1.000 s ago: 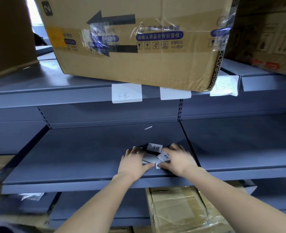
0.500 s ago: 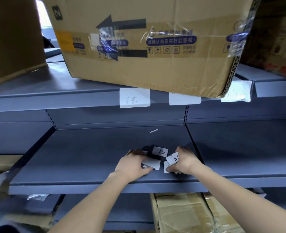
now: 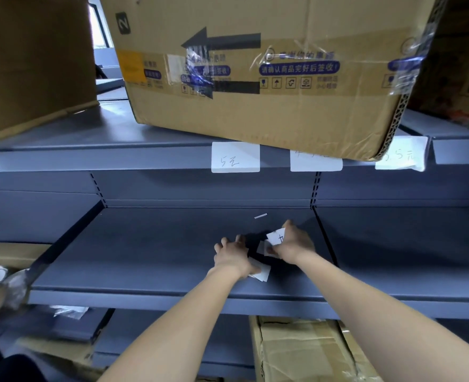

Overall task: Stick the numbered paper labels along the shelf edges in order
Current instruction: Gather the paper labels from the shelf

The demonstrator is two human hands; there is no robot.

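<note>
While your right hand (image 3: 292, 244) pinches a small bunch of slips (image 3: 276, 237) just above the middle shelf (image 3: 145, 252), your left hand (image 3: 232, 256) lies with fingers spread, pressing down on more slips (image 3: 262, 271) at its thumb side, near the shelf's front edge. This looks like the sorting step, so get the order right before anything is stuck. Fan the slips in your right hand so each number shows, lay them in a row on the bare shelf, and hold the loose ones flat, since light paper slides easily on painted metal. The top slip in your right hand carries a handwritten mark, but too little shows to read it. On the edge of the shelf above, three labels are already up: the left label (image 3: 235, 157) reads "5" with a character after it, the middle label (image 3: 316, 161) is half hidden by the box (image 3: 269, 64), and the right label (image 3: 401, 154) seems to read "5.5" with the same character. The box bears a black arrow, a "2" in a dark square, and blue tape with Chinese print.
</note>
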